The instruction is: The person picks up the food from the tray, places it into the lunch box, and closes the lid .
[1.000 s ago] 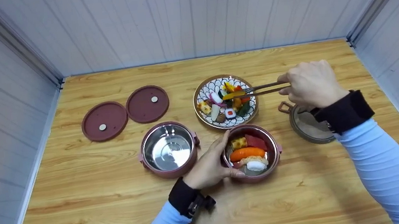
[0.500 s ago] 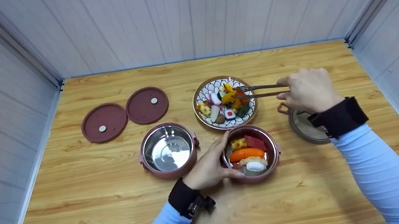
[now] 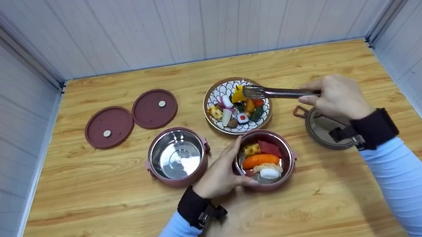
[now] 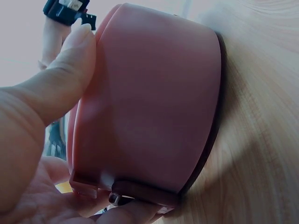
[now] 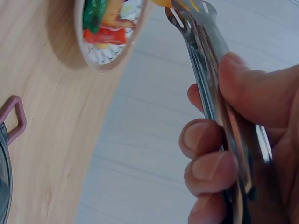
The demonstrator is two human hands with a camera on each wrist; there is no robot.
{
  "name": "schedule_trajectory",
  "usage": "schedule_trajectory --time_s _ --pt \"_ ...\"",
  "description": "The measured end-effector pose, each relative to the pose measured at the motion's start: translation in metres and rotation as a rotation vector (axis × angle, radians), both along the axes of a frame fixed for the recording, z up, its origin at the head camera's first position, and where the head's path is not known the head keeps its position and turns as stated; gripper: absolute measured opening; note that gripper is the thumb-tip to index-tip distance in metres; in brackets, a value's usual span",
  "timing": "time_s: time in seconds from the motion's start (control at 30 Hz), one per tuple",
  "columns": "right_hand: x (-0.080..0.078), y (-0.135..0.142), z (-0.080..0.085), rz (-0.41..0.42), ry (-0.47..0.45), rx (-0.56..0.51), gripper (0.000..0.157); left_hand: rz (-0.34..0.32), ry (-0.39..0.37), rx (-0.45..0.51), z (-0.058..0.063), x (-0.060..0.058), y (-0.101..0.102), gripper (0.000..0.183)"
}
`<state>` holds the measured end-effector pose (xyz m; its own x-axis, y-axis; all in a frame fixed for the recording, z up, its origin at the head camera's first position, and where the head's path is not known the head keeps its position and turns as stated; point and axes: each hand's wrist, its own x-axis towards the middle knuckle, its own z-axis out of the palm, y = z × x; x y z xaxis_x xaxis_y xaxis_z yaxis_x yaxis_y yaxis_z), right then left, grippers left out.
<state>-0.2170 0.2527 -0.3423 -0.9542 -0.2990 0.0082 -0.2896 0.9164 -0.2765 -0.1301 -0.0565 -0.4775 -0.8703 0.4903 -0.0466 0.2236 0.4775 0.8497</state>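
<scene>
My right hand (image 3: 339, 94) grips a pair of metal tongs (image 3: 284, 92), squeezed nearly together. At their tips, over the patterned plate (image 3: 216, 93), is a yellow food piece (image 3: 238, 96); the right wrist view shows part of it (image 5: 162, 3) between the tips. Several toy-like food pieces lie on the plate. My left hand (image 3: 220, 175) holds a round pink lunch box (image 4: 149, 93) by its side, thumb near the rim and fingers around the far side. Inside that box are an orange sausage (image 3: 260, 161), a red block (image 3: 269, 148), a yellow-brown cube (image 3: 252, 149) and a shrimp-topped white piece (image 3: 270, 173).
A second pink lunch box (image 3: 182, 182), with a bare steel inside, stands left of my left hand. Two maroon lids (image 3: 93, 129) lie farther back left. Under my right forearm sits a round glass lid (image 3: 323, 131) with a loop handle. Panels (image 3: 199, 19) wall the table.
The tongs have closed and turned, and their tips have lifted slightly with the yellow food piece. My right hand has shifted a little right; my left hand stays on the lunch box.
</scene>
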Motion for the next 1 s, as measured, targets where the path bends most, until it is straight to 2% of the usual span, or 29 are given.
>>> schedule_trajectory --time_s 0.2,0.37,0.5,0.7,1.0 --pt "0.035 0.028 -0.002 0.083 0.058 -0.142 0.036 -0.002 0.007 -0.002 0.0 0.0 0.0 0.123" --pt "0.069 0.053 -0.007 0.114 -0.05 -0.231 0.034 -0.016 0.021 0.014 0.0 0.0 0.0 0.122" --pt "0.086 0.066 -0.016 0.182 -0.114 -0.275 0.03 -0.017 0.008 0.017 0.0 0.0 0.0 0.121" --pt "0.094 0.072 -0.031 0.241 -0.222 -0.299 0.03 -0.007 0.005 0.008 0.001 0.0 -0.001 0.121" --pt "0.095 0.069 -0.05 0.222 -0.371 -0.27 0.037 -0.004 0.004 0.012 0.001 0.0 0.0 0.12"
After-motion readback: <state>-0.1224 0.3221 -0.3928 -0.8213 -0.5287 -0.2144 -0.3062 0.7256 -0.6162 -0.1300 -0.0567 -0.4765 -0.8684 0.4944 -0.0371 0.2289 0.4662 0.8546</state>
